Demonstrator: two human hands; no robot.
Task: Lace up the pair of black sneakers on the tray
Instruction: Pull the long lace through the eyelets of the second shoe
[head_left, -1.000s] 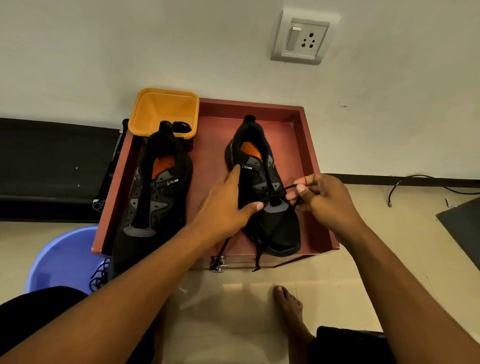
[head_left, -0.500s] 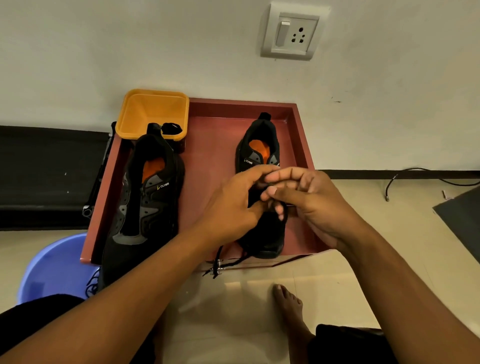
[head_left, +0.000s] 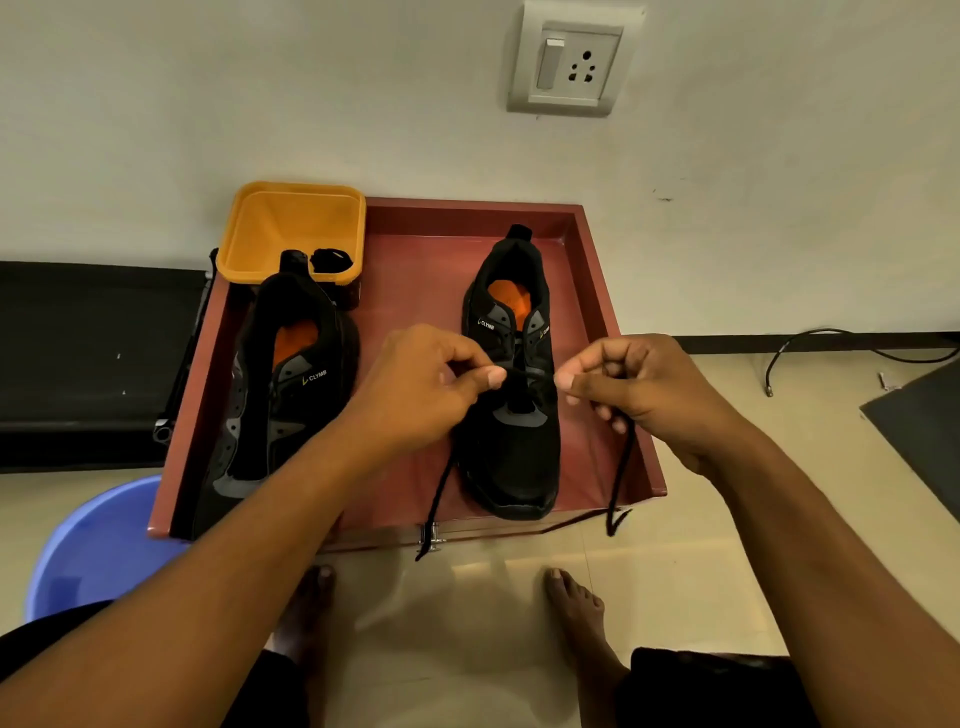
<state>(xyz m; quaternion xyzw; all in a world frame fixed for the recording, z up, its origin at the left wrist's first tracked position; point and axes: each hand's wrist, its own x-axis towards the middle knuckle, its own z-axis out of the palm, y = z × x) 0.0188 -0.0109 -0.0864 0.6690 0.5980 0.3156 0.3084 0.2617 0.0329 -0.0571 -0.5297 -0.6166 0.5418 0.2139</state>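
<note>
Hands have parted: left hand (head_left: 421, 384) and right hand (head_left: 639, 384) now pinch the lace (head_left: 439, 493) over the right shoe (head_left: 511, 467). The tub (head_left: 291, 228), at the tray's (head_left: 415, 291) far left corner, holds a black bundle (head_left: 330, 258).

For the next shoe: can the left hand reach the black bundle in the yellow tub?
Probably not yet: the left hand pinches the lace on the right sneaker. Once freed, the black bundle lies uncovered in the yellow tub.
</note>
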